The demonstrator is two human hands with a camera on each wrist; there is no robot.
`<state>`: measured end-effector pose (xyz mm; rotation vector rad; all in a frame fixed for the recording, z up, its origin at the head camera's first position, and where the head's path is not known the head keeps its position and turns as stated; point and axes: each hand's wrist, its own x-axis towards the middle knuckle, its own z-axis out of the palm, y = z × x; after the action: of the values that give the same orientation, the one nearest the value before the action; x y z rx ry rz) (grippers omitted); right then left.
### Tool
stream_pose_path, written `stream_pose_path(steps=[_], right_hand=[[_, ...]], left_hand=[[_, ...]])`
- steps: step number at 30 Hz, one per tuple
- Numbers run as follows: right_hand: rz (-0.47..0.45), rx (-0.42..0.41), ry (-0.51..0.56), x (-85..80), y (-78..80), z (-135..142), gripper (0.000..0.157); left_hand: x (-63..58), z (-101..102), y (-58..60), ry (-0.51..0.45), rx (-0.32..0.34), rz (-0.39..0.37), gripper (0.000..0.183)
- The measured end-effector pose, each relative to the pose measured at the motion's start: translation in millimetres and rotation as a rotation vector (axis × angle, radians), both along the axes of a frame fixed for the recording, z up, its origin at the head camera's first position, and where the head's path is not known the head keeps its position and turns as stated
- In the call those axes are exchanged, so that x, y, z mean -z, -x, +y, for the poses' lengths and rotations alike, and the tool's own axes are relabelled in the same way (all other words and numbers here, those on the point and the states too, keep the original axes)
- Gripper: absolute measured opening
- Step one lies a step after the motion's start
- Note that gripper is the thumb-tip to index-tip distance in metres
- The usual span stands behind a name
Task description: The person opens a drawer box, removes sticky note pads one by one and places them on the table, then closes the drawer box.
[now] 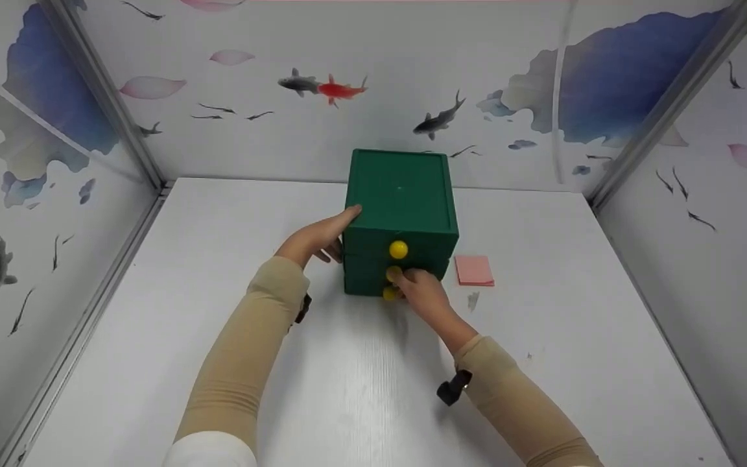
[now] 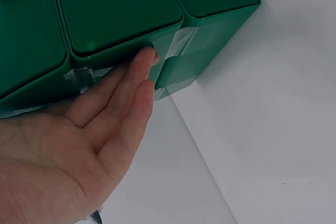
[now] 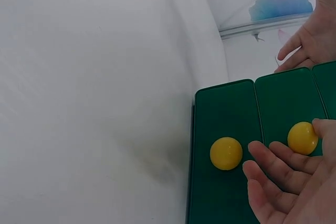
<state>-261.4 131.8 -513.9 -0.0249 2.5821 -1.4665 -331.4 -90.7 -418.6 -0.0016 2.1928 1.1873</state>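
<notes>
A green cabinet with three stacked drawers [image 1: 401, 194] stands on the white table, a round yellow knob on each drawer front. My left hand [image 1: 320, 239] steadies its left side, thumb at the top edge; in the left wrist view the fingers [image 2: 123, 103] lie fairly straight along the taped side. At the front, my right hand [image 1: 424, 293] pinches the middle knob [image 3: 303, 138] between thumb and index finger. The other right fingers spread loosely near the bottom knob [image 3: 226, 153]. Above them the top knob [image 1: 399, 250] is untouched. All drawers look closed.
A pad of pink sticky notes [image 1: 474, 270] lies right of the cabinet. Printed panels with fish and petals wall the table [image 1: 347, 402] at the back and both sides. The cabinet stands near the back panel [image 1: 373, 123].
</notes>
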Motion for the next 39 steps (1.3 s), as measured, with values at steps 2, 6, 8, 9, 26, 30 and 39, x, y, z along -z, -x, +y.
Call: stream_pose_path(steps=[2, 6, 8, 9, 26, 30, 39], right_hand=[[0.003, -0.003, 0.003, 0.3, 0.5, 0, 0.042], [-0.011, -0.018, -0.006, -0.2, 1.6, 1, 0.04], [-0.021, -0.025, -0.018, -0.8, 1.7, 1, 0.039], [-0.025, -0.03, -0.022, -1.0, 1.7, 1, 0.039], [-0.018, -0.109, -0.089, -2.5, -5.1, 8, 0.042], [-0.038, -0.131, -0.088, -3.4, -8.7, 10, 0.043], [0.017, -0.198, -0.154, -4.7, -17.9, 13, 0.046]], left_hand=[[0.0, 0, 0.0, -0.001, 0.0, -0.003, 0.097], [-0.7, 0, -0.6, 0.005, 0.004, 0.0, 0.098], [-1.0, -1, -0.5, 0.007, 0.006, 0.005, 0.098], [-1.3, 0, -0.7, 0.007, 0.006, 0.006, 0.098], [-1.4, 0, -0.5, -0.005, 0.006, 0.008, 0.096], [-1.6, 0, -0.9, -0.006, 0.006, 0.008, 0.096], [-1.4, 0, -1.7, 0.002, 0.017, 0.021, 0.096]])
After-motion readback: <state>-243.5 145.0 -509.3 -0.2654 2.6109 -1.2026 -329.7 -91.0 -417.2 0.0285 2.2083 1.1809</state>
